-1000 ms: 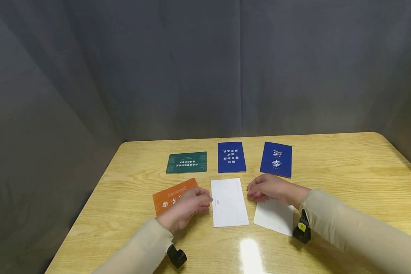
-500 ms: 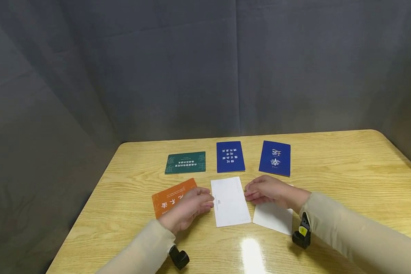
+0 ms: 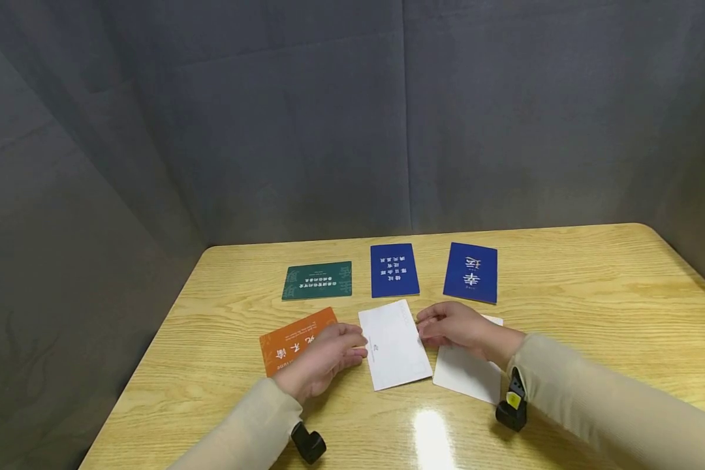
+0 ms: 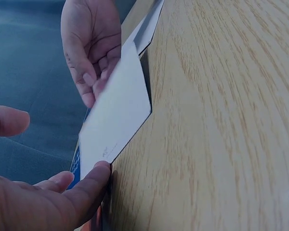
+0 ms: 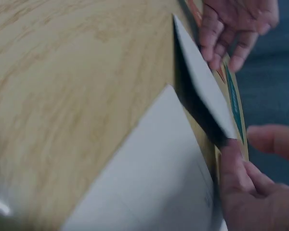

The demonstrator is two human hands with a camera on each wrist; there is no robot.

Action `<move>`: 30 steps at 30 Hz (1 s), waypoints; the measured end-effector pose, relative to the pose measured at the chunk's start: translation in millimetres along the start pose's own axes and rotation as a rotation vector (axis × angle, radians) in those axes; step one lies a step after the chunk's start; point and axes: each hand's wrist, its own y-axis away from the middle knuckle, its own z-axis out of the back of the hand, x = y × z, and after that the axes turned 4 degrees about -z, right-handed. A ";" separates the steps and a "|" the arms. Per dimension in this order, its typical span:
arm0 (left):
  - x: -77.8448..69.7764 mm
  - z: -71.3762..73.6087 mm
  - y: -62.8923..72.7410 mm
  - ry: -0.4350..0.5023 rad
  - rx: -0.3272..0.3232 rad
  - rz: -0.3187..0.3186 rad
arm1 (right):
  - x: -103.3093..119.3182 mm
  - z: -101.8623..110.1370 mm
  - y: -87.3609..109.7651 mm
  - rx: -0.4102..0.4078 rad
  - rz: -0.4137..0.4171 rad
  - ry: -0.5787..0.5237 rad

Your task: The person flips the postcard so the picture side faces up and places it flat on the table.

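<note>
A white card (image 3: 395, 346) with small print, likely a postcard's back, lies between the two hands, its right edge raised off the table. At its left edge, a fingertip of my left hand (image 3: 323, 362) touches it, thumb held apart in the left wrist view. My right hand (image 3: 461, 331) has its fingertips at the raised right edge; its thumb stands away from the card in the right wrist view. The card's dark underside (image 5: 195, 103) shows there. Partly below the right hand lies a second white card (image 3: 470, 375). An orange card (image 3: 284, 339) is partly covered by the left hand.
Along the far side of the wooden table (image 3: 576, 294) lie a green card (image 3: 317, 281), a blue card (image 3: 394, 271) and another blue card (image 3: 471, 273). A dark grey curtain (image 3: 305, 130) hangs behind and beside the table.
The middle white card has turned slightly anticlockwise and its right side has risen off the table. The right hand has shifted a little left with it; the left hand has barely moved.
</note>
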 end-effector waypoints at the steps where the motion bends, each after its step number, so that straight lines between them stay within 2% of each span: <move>1: 0.3 -0.1 -0.2 0.003 0.001 -0.002 | -0.1 -2.2 -0.6 -0.027 0.009 0.011; 4: 0.6 -0.5 -0.3 0.010 0.002 -0.004 | 0.8 -8.2 -2.2 -0.114 0.007 0.042; 7: 1.0 -1.4 -0.4 0.013 0.004 -0.007 | 0.2 -10.3 -2.7 -0.144 -0.001 0.057; 15: 5.3 -2.6 -0.9 0.008 0.043 -0.037 | -5.8 -7.5 -3.7 -0.092 -0.011 0.000; 20: 8.2 0.3 -1.6 0.019 0.044 -0.041 | -3.6 -6.6 -4.2 -0.072 -0.006 -0.006; 23: 8.7 1.9 -3.3 0.012 0.008 -0.058 | -2.2 -6.5 -4.8 -0.065 -0.014 -0.015; 30: 7.8 4.4 -9.0 -0.019 -0.153 -0.123 | -0.4 -5.8 -6.5 -0.031 -0.007 -0.068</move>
